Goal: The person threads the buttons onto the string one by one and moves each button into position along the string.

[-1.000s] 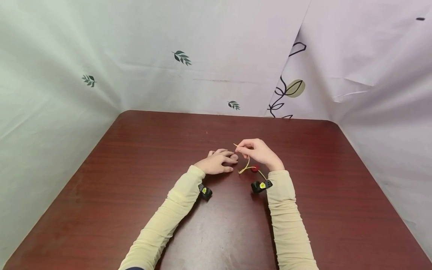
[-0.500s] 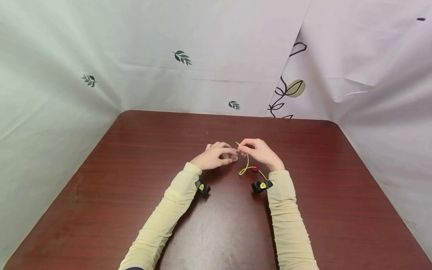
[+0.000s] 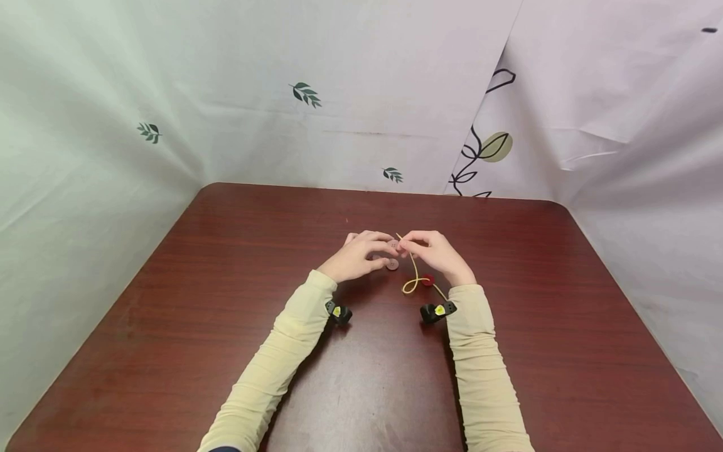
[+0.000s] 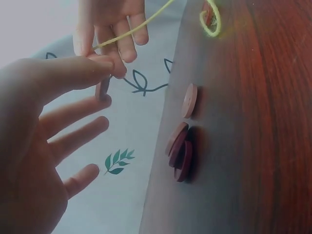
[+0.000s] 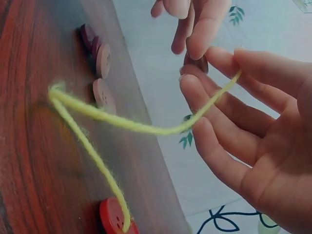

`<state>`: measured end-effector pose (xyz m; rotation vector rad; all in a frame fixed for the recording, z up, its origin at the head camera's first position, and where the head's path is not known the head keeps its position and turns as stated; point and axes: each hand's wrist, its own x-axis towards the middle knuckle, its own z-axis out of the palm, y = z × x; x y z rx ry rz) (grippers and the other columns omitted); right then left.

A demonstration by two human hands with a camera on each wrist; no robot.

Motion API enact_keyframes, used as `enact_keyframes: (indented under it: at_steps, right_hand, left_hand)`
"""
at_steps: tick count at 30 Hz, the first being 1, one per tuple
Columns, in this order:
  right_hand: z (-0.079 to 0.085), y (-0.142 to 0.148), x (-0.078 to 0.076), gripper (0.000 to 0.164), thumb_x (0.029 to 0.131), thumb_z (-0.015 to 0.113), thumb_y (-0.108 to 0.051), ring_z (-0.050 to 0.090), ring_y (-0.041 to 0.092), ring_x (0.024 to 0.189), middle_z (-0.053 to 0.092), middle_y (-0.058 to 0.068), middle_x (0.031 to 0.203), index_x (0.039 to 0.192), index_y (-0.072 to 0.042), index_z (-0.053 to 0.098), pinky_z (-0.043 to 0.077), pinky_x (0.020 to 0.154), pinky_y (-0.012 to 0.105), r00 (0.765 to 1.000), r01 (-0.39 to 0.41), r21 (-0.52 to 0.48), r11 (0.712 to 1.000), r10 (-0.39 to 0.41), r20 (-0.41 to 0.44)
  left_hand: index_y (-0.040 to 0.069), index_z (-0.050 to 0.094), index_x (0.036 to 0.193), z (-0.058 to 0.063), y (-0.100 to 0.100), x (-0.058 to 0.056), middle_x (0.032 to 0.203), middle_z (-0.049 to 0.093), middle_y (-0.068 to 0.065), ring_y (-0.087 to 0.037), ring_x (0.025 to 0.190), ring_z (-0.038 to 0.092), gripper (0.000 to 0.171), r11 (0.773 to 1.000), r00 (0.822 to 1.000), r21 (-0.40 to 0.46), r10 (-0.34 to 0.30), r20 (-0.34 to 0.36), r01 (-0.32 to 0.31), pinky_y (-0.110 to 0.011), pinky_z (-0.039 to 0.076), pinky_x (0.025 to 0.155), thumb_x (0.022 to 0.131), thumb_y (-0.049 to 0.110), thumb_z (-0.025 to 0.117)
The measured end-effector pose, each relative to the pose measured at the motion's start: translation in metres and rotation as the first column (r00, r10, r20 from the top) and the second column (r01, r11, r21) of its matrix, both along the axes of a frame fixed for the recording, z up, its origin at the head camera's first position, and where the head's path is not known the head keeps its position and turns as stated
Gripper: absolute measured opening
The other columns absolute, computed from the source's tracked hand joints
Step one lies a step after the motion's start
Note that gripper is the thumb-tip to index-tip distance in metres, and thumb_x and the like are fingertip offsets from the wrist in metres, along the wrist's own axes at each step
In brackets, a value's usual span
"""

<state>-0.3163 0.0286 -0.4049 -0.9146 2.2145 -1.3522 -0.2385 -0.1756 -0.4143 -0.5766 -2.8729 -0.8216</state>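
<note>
In the head view my left hand [image 3: 356, 258] pinches a round, dull pink button [image 3: 393, 243] by its edge, held up off the table. The left wrist view shows this button [image 4: 102, 88] between thumb and index finger, the other fingers spread. Facing it, my right hand [image 3: 435, 252] pinches the end of a yellow yarn [image 3: 417, 271] right beside the button; whether the tip is in a hole is hidden. From those fingers the yarn hangs down, loops on the table and runs through a red button [image 5: 113, 214] lying there.
Below the left hand, a pink button [image 4: 190, 100] lies on the brown table [image 3: 361, 376]. Near it are a few overlapping buttons [image 4: 181, 153], pinkish and dark red. A white patterned sheet [image 3: 237, 75] hangs behind the table.
My left hand has lifted a button off the table and brought it up to the right hand. The right hand keeps its pinch on the yarn and has barely moved.
</note>
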Motion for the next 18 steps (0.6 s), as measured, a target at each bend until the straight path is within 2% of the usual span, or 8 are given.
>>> enact_keyframes:
  at_steps: [6,8,13,18]
  right_hand:
    - [-0.0007,-0.0006,-0.0011,0.023,0.097,0.057,-0.019,0.065,0.029,0.09,0.07,0.016,0.092,0.102,0.0,0.069,0.051,0.082,0.04,0.999,0.012,-0.065,0.998,-0.009,0.035]
    - [-0.0015,-0.0008,-0.0016,0.022,0.097,0.058,-0.018,0.066,0.022,0.085,0.07,0.009,0.089,0.101,0.0,0.07,0.051,0.08,0.04,0.999,0.012,-0.087,0.996,-0.009,0.04]
    - [-0.0037,-0.0018,-0.0019,0.019,0.096,0.059,-0.02,0.064,0.013,0.079,0.07,-0.001,0.082,0.095,-0.004,0.071,0.051,0.074,0.034,0.999,-0.027,-0.132,0.991,0.029,0.015]
    - [-0.0023,-0.004,0.0003,0.021,0.096,0.06,-0.018,0.064,0.015,0.081,0.07,0.01,0.086,0.098,0.001,0.07,0.052,0.078,0.036,0.998,-0.044,-0.087,0.995,0.047,0.035]
  left_hand:
    - [0.021,0.072,0.114,0.0011,-0.0005,0.0002,0.137,0.058,-0.004,-0.021,0.13,0.048,0.025,0.999,1.0,0.034,-0.012,-0.028,0.013,-0.046,0.031,0.098,0.089,0.018,0.069]
    - [0.021,0.072,0.112,0.0013,-0.0003,-0.0002,0.136,0.059,-0.004,-0.02,0.13,0.05,0.024,0.999,0.999,0.045,-0.017,-0.043,0.018,-0.045,0.032,0.098,0.089,0.016,0.07]
    - [0.015,0.068,0.105,0.0026,0.0025,-0.002,0.121,0.065,-0.003,-0.02,0.118,0.059,0.019,0.994,0.999,0.111,-0.004,-0.041,0.009,-0.043,0.039,0.099,0.087,0.01,0.07]
    - [0.014,0.062,0.1,0.0033,0.0042,-0.0028,0.098,0.068,0.0,-0.027,0.095,0.065,0.019,0.978,0.999,0.205,0.042,-0.013,-0.039,-0.041,0.048,0.087,0.085,0.009,0.072]
